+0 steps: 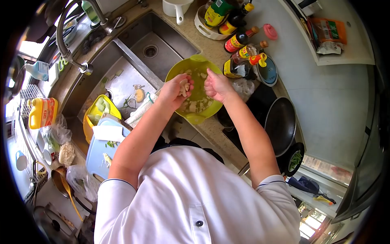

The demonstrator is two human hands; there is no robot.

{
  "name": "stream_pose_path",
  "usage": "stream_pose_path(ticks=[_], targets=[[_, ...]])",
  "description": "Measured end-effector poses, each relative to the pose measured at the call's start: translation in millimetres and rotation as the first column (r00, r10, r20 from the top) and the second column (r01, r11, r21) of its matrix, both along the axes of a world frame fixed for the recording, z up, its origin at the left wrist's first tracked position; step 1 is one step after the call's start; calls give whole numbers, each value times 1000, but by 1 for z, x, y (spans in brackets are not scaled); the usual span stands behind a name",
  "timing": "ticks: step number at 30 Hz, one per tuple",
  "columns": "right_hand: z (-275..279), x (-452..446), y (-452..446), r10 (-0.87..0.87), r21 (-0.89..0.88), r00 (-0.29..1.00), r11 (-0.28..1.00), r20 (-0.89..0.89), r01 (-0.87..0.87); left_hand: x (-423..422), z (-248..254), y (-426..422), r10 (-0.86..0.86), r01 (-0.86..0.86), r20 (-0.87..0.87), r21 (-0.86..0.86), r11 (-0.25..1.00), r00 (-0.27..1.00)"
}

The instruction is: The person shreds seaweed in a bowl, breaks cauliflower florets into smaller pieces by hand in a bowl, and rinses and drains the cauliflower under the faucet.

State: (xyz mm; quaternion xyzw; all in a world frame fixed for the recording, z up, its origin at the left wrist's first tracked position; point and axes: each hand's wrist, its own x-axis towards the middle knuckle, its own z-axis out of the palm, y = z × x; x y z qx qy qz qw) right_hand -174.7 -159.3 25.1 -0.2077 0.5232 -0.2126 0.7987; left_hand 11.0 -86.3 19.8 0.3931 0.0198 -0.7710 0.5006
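Observation:
A yellow-green bowl [196, 118] holds water with several pale food pieces [193, 107] in it, perhaps torn mushroom. My left hand [177, 90] is curled around a small handful of similar pale pieces [184, 87], above the left side of the bowl. Over the bowl's right side is my right hand [217, 85], its fingers folded in and the thumb pointing up. Whatever those right fingers hold, if anything, is hidden. The bowl sits by the edge of the double sink [148, 71], partly overlapping the counter.
Sauce bottles [235, 42] line the counter at the right, near a black wok [281, 126]. A curved faucet [65, 44] reaches over the left basin. A blue cutting board [97, 152] carries a white-bladed cleaver [109, 133], beside a yellow basket [115, 110] of cut vegetables.

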Motion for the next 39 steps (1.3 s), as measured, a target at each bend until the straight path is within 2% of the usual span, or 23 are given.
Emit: stream_pose_path(ticks=[5,7,8,9,10,12,14,16,18,20,21,23,25,26,27,28,29,30,32,33,35,36,39], targets=[[15,11,10,-39,-31,998,999,-53,37,2,-3,1,-10,11,-117,12,1000,993],[31,16,21,-2,-397,998,918,-67,-25,0,-5,1,21,-22,-162,-4,1000,987],[38,26,32,6,-395,998,918,-65,-31,-1,-6,3,47,-52,-209,-17,999,977],[47,43,49,-54,-683,986,727,-158,-70,-5,-1,4,56,-61,-207,-16,998,977],[51,52,62,-143,-883,965,449,-220,-135,-10,8,6,76,-90,-269,-38,995,960],[47,53,73,-170,-893,884,-42,-436,-448,-12,-9,9,69,-127,-458,-97,987,886],[52,56,84,-87,-897,893,31,-442,-441,-17,-18,8,79,-150,-514,-98,984,854],[49,54,86,-81,-897,909,218,-410,-385,-17,-16,12,58,-141,-500,-129,981,864],[45,52,87,-52,-850,915,394,-401,-350,-13,-17,20,69,-118,-364,-113,987,929],[54,52,83,-131,-885,915,338,-381,-320,-4,-18,27,128,-129,-354,20,991,926],[48,48,79,-143,-889,947,407,-287,-208,7,-13,37,131,-151,-360,-28,988,924],[37,34,67,-135,-838,906,455,-401,-302,27,5,60,145,-183,-358,-75,980,922],[24,31,67,-126,-779,859,503,-495,-375,64,42,102,195,-197,-24,-145,970,980],[20,31,68,-113,-737,823,525,-556,-426,82,51,124,261,-241,203,-120,963,944],[7,27,67,-106,-740,830,524,-547,-421,106,44,149,234,-177,515,-158,971,825],[-11,21,64,-101,-732,794,472,-599,-492,131,27,177,283,-203,620,-198,959,731],[-22,18,62,-99,-715,754,417,-649,-561,150,24,202,264,-232,824,-165,958,501],[-26,18,61,-93,-718,759,417,-644,-558,179,6,232,275,-279,856,-162,946,437],[-32,21,63,-106,-704,723,361,-683,-612,224,-24,286,143,-302,988,-154,941,-59],[-31,23,65,-96,-704,726,362,-680,-611,238,-16,304,26,-170,888,-117,978,-459],[-27,28,64,-120,-673,665,222,-737,-705,259,-43,345,-178,-201,811,76,977,-558],[-29,30,64,-120,-674,666,224,-736,-704,263,-54,361,-246,-197,758,157,968,-604],[-37,32,60,-134,-655,641,114,-756,-747,264,-78,386,-181,-102,687,155,983,-704]])
